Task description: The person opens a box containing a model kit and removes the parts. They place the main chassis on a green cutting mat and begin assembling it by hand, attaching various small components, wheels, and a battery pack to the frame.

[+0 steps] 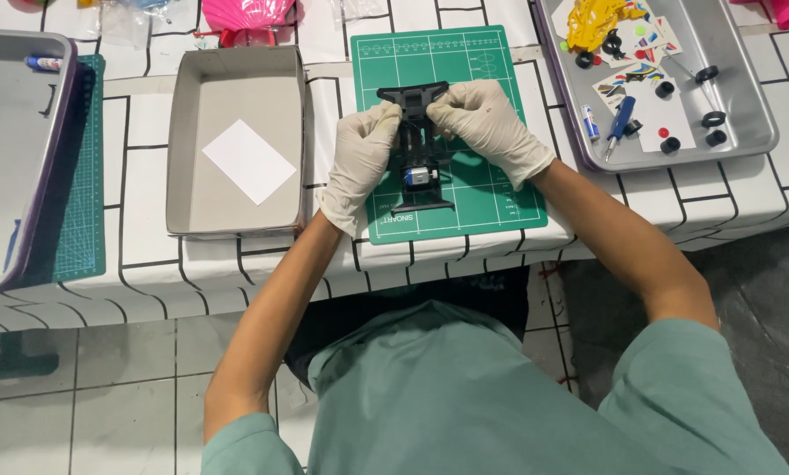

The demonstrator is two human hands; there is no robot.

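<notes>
Bench [236, 264]: covered with a white cloth with black lines.

Grey box [236, 145]: open, left of the mat, with a white sheet inside.

Metal tray [746, 88]: right of the mat, carrying a yellow car shell [592, 22], black wheels, a sticker sheet and a blue screwdriver [621, 119].

Green cutting mat [500, 198]: at the bench centre, under the work.

Toy car frame [419, 149]: black plastic, long and narrow, wide crossbar at the far end, flared plate at the near end, small silver and blue motor [418, 176] seated near the near end. Long axis runs away from the person, along the mat's length. It lies over the mat's left half.

Left hand [363, 154]: white glove, wrist bent, fingers curled and pinching the frame's left side near the crossbar.

Right hand [487, 119]: white glove, fingers curled, pinching the crossbar's right end.
</notes>
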